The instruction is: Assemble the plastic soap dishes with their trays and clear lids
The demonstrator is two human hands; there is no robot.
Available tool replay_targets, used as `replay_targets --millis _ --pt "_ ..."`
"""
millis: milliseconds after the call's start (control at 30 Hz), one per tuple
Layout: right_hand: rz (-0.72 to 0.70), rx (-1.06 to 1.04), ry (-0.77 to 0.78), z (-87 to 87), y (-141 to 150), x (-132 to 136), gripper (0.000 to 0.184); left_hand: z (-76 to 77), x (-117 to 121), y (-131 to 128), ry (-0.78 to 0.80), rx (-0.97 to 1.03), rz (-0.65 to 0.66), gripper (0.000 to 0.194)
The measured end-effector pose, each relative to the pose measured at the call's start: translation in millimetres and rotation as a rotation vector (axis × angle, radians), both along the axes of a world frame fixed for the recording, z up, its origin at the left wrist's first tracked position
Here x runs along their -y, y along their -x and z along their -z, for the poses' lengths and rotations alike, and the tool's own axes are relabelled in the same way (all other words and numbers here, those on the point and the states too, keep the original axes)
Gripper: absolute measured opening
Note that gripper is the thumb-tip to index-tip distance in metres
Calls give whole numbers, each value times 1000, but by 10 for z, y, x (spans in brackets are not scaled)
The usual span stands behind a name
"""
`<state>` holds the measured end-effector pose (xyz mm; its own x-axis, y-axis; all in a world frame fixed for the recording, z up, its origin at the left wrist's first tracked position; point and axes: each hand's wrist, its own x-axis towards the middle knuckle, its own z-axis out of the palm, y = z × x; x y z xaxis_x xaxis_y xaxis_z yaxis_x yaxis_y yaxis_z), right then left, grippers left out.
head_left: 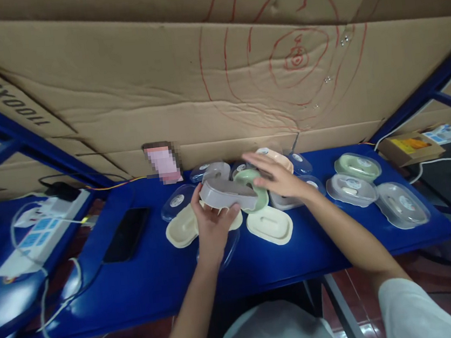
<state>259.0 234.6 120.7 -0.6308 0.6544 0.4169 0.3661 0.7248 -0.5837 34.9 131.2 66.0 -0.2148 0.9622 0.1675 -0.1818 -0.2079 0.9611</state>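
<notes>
My left hand point(212, 226) grips a grey plastic dish point(226, 193) from below, fingers and thumb around its near side, and holds it tilted above the table. My right hand point(278, 178) is open, fingers stretched out, just right of the dish and over a pale green dish point(262, 201). Whether its thumb touches the green dish I cannot tell. Close to my hands lie a cream oval dish point(270, 226), another cream dish point(180, 228) and a clear lid point(175, 200). A peach dish point(277, 157) sits behind my right hand, partly hidden.
On the right of the blue table point(149, 286) stand lidded green point(358, 167), whitish point(352, 190) and grey point(403, 204) boxes. A black phone point(127, 234) lies at left, near a white power strip point(40, 236) with cables. Cardboard point(137, 76) walls the back.
</notes>
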Motion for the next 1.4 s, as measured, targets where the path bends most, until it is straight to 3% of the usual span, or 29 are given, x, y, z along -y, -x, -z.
replay_targets --millis 67,133,200,300,400,533,600,667,700,800,867,1000,1100,1167,1233,1333,1400 --pt "-210 -75 69 -30 156 182 54 -42 -98 23 -11 25 12 105" --pt "-222 -118 128 -37 232 290 43 -62 -175 33 -10 28 35 107" --pt "-33 -137 112 -19 225 279 42 -45 -227 44 -8 7 41 108" --pt "255 -23 -64 5 120 130 40 19 -273 105 -16 -130 -1 110" --pt "324 215 -222 -24 -113 68 41 66 -273 234 -5 -419 -132 112" --pt "493 385 -183 24 -905 343 50 102 -173 422 23 -757 -228 104" --pt "627 536 -49 173 -1485 564 68 138 -101 470 46 -865 -185 97" --pt "882 693 105 371 -2038 766 93 182 -35 472 52 -935 -145 92" --pt "940 726 160 462 -2262 849 95 202 -7 456 44 -961 -142 89" --pt "886 695 164 597 -2616 999 86 222 53 363 -13 -1012 -174 79" --pt "810 564 130 552 -2599 1006 78 197 83 293 -71 -1019 -201 71" --pt "798 230 149 345 -2276 805 70 94 152 214 -191 -1021 -258 54" --pt "683 215 199 288 -2078 580 63 12 257 208 -248 -1028 -267 44" --pt "617 252 243 310 -2015 496 69 -34 386 186 -292 -1022 -274 37" --pt "657 253 249 332 -1962 513 78 -68 557 107 -316 -975 -252 32" --pt "773 141 126 279 -1759 723 76 -73 787 -163 -227 -729 -22 39" --pt "726 44 64 204 -1482 918 68 -37 835 -414 -114 -453 206 63"
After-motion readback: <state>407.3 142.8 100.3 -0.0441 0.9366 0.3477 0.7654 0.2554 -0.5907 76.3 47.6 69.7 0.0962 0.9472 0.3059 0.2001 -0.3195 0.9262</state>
